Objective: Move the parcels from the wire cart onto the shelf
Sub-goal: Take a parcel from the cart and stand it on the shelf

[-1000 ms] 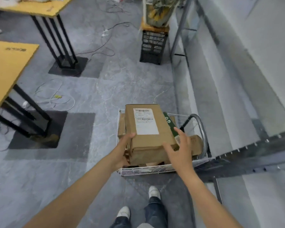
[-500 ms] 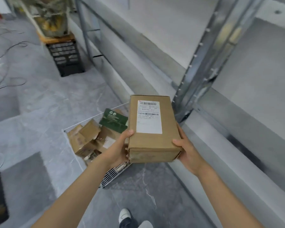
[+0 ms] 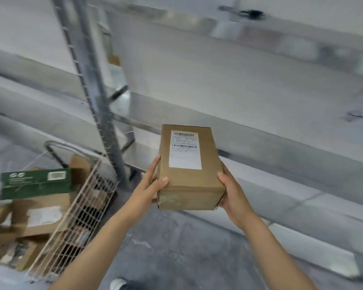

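A brown cardboard parcel [image 3: 190,185] with a white shipping label on top is held in the air between both hands. My left hand [image 3: 150,183] grips its left side, thumb on the top face. My right hand [image 3: 232,191] clasps its right side. The parcel hovers in front of the grey metal shelf [image 3: 249,114], near the front edge of a bare shelf board. The wire cart [image 3: 80,214] stands at the lower left, holding a green box [image 3: 37,183] and several brown parcels [image 3: 40,214].
A perforated steel upright [image 3: 96,97] of the shelf rises between the cart and the held parcel. The cart's curved handle [image 3: 55,147] sits close to that post. Grey floor [image 3: 176,248] lies below, and my shoe [image 3: 118,284] shows at the bottom edge.
Both hands lifted the parcel out of the cart and carried it rightward and up toward the shelf. The view swung from the floor and cart to the shelf.
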Tool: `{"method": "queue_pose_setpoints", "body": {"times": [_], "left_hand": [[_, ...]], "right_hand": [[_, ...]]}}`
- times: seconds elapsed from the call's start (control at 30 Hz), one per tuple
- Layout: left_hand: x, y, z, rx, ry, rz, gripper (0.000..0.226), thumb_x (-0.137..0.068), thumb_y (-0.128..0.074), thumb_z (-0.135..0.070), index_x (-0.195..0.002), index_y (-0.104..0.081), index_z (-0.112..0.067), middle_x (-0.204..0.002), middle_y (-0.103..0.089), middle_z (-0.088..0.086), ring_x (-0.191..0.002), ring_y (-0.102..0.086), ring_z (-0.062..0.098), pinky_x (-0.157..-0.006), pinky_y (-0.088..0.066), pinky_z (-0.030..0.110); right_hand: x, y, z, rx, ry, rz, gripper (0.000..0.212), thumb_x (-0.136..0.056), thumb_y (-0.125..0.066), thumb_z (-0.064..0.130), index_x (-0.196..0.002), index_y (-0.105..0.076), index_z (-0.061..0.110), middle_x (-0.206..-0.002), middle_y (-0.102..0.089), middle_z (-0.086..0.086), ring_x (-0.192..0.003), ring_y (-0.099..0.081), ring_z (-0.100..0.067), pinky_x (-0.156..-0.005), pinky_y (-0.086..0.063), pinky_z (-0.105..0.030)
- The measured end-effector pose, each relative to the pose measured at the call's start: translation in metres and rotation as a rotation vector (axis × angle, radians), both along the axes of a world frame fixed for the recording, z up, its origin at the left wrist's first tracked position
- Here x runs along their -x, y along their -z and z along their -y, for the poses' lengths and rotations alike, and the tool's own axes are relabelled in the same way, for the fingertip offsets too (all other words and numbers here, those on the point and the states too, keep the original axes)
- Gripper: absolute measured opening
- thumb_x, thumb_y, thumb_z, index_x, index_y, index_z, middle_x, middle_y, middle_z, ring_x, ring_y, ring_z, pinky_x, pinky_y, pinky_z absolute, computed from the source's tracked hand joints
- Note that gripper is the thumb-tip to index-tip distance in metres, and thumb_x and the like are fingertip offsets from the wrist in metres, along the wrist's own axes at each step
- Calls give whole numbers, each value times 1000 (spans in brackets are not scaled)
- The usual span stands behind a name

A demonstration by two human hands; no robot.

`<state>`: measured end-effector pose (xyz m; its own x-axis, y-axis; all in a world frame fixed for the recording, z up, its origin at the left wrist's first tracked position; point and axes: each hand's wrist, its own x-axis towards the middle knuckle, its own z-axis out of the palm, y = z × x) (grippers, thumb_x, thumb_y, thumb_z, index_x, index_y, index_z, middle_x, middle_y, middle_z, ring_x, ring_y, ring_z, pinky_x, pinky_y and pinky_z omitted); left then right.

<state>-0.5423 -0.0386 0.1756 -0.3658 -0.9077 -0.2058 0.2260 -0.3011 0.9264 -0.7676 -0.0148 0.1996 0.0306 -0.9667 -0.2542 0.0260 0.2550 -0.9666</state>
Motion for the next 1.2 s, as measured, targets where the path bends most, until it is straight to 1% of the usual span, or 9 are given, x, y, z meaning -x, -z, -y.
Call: {"method": "queue_pose_setpoints", "body": {"times": [0.13,0.2,0.37,0.47,0.57,0.73,0.87,1.03,1.2], "left_hand": [[97,3,-36,-4,105,5,78,-59,-67,-57,-128,-32,-63,-122,-58,-25,-108,-60,9,-70,-52,24],[141,3,-54,-11,154,4,81,-52,-70,-59,-125,-35,-64,-114,-63,-24,-102,-61,12,-65,-52,24],[235,-3,-90,18,341,10,77,-57,-62,-57,-127,-32,-64,-108,-65,-23,-109,-59,14,-80,-51,38],[281,-8,-107,42,461,30,74,-62,-62,-56,-129,-30,-63,-113,-64,-21,-112,-59,13,-92,-49,45],[328,-11,-118,58,558,53,71,-66,-62,-55,-129,-30,-64,-113,-63,-23,-107,-62,8,-92,-49,45],[410,-11,-122,50,647,78,67,-73,-60,-49,-132,-30,-60,-110,-64,-25,-107,-61,14,-88,-52,45],[486,-6,-115,35,666,73,66,-75,-54,-44,-134,-29,-58,-106,-65,-24,-103,-60,14,-72,-51,32],[588,-5,-107,-2,685,65,65,-74,-52,-39,-133,-31,-58,-116,-63,-20,-105,-62,12,-88,-52,43],[665,-5,-100,-21,739,87,64,-74,-52,-41,-131,-31,-60,-111,-64,-22,-106,-61,13,-83,-51,37]], "right_hand": [[84,-4,-69,21,189,-98,59,-78,-39,68,-136,-35,59,-130,-57,25,-123,-54,-9,-93,-46,-42],[119,-7,-107,66,261,-120,63,-81,-50,66,-141,-30,55,-137,-49,29,-127,-48,-1,-106,-40,-40],[193,-14,-188,110,429,-80,57,-93,-54,35,-143,-29,51,-129,-53,35,-121,-52,6,-103,-44,-31],[228,-12,-222,127,532,-38,60,-88,-58,39,-142,-32,48,-135,-52,26,-125,-50,1,-108,-40,-36],[262,-6,-247,130,627,-18,62,-88,-64,43,-141,-33,49,-138,-51,24,-128,-49,-1,-111,-37,-42],[322,1,-269,122,740,-8,65,-86,-56,42,-144,-28,46,-124,-56,35,-116,-54,9,-106,-42,-35],[386,2,-266,130,797,-8,61,-85,-55,41,-140,-29,50,-121,-56,39,-112,-53,14,-91,-47,-21],[477,0,-256,97,847,-3,64,-84,-56,42,-142,-30,48,-129,-53,34,-116,-53,11,-86,-51,-18],[552,-9,-252,70,878,-37,59,-88,-53,42,-143,-31,49,-130,-53,34,-116,-52,12,-88,-47,-22]]}}
